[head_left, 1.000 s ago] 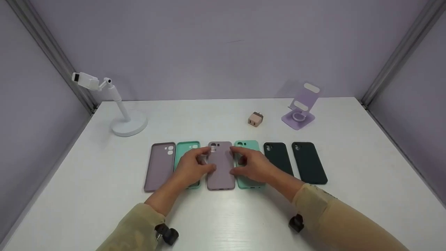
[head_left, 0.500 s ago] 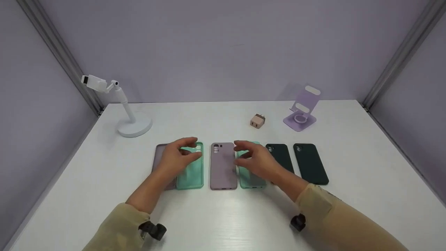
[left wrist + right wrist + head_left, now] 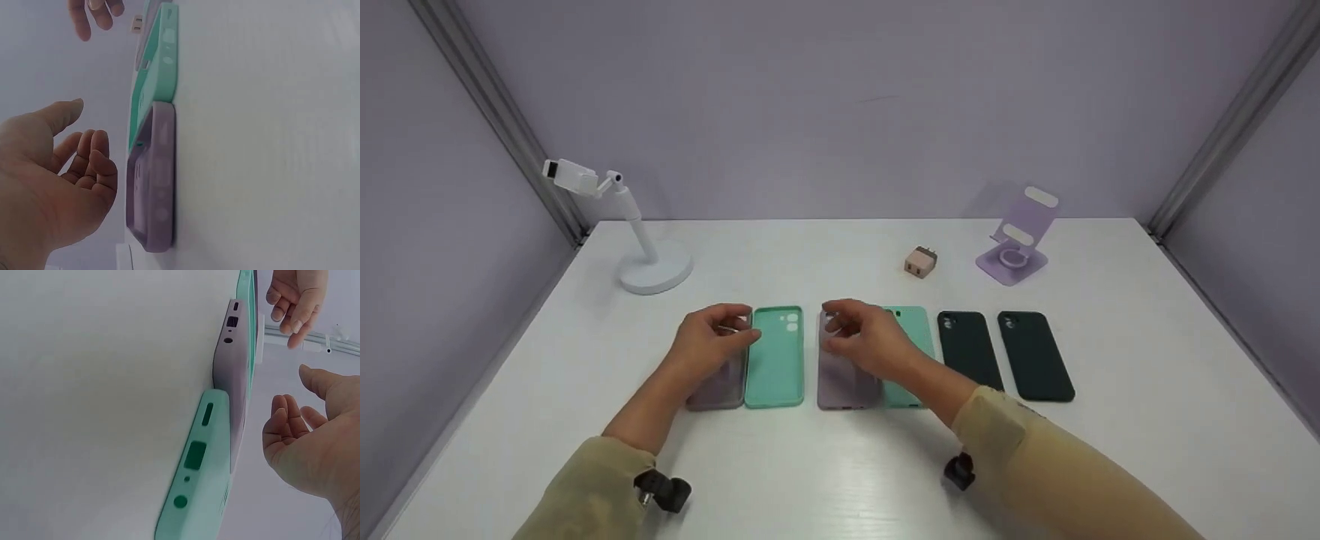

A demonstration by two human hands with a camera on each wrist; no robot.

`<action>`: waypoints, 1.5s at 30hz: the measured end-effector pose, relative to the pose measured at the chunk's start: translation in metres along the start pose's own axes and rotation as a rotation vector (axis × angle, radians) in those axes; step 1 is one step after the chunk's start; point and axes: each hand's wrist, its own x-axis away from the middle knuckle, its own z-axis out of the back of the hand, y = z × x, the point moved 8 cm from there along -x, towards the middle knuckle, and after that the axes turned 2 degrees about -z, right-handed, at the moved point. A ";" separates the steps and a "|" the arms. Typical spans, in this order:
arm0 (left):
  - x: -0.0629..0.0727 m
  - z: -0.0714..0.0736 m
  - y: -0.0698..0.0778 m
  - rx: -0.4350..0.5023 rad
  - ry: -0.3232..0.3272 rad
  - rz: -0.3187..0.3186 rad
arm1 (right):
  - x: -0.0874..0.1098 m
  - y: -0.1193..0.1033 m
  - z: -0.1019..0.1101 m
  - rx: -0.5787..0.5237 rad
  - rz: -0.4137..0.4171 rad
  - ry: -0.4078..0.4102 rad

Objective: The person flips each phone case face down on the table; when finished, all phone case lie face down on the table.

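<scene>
A row of phone cases lies on the white table. Over the leftmost purple phone case (image 3: 718, 390), which lies inner side up, hovers my left hand (image 3: 705, 345), fingers loosely bent and holding nothing. Beside that case is a mint green phone case (image 3: 776, 367), also inner side up. My right hand (image 3: 877, 345) is above the middle purple phone case (image 3: 840, 386), which lies back side up, and it partly hides this case and the second mint green phone case (image 3: 916, 330). Both wrist views show a gap between each hand and the cases.
Two black phone cases (image 3: 971, 349) lie at the row's right end. Behind the row are a pink charger plug (image 3: 921, 262) and a purple phone stand (image 3: 1020, 236). A white stand with a round base (image 3: 656, 271) is at the back left.
My left hand has let go of the middle purple case and moved left over the leftmost one. The right hand has lifted off that case's edge and shifted slightly left above it.
</scene>
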 end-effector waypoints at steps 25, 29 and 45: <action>-0.008 -0.012 -0.021 -0.126 -0.060 -0.031 | -0.027 0.012 -0.045 0.171 -0.008 -0.066; -0.007 -0.012 -0.022 -0.122 -0.061 -0.031 | -0.027 0.014 -0.047 0.171 -0.029 -0.076; -0.010 -0.013 -0.027 -0.176 -0.063 -0.011 | -0.028 0.013 -0.047 0.155 0.003 -0.074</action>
